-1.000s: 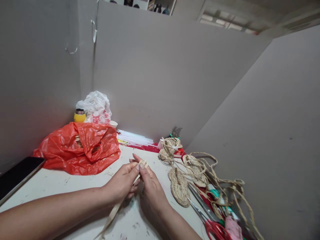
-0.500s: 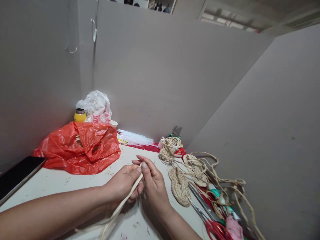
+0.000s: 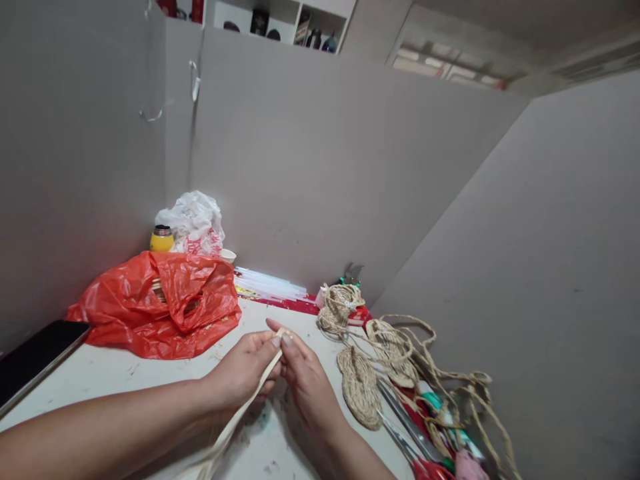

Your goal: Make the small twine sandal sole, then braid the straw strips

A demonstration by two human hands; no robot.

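Observation:
Over the white table, my left hand [image 3: 245,370] and my right hand [image 3: 307,383] meet at the fingertips. Both are closed, pinching the upper end of a pale, flat fibre strip [image 3: 245,405] between thumbs and fingers. From there the strip runs down across my left palm and wrist to the bottom edge, where it spreads into loose strands. Just right of my right hand lies a woven straw sole [image 3: 359,388]. Behind it are a second woven piece [image 3: 393,350] and a coiled bundle of straw rope [image 3: 340,308].
A red plastic bag [image 3: 165,307] and a phone [image 3: 40,363] lie on the left. Behind stand a yellow jar [image 3: 161,240] and a white plastic bag [image 3: 195,220]. Clear sticks [image 3: 270,283] lie by the wall. Red-handled scissors [image 3: 425,467] and loose rope [image 3: 450,373] are at the right.
The camera view has tilted up slightly, so the scene sits lower. My fingertips have drawn closer together on the strip, and my right fingers are more curled.

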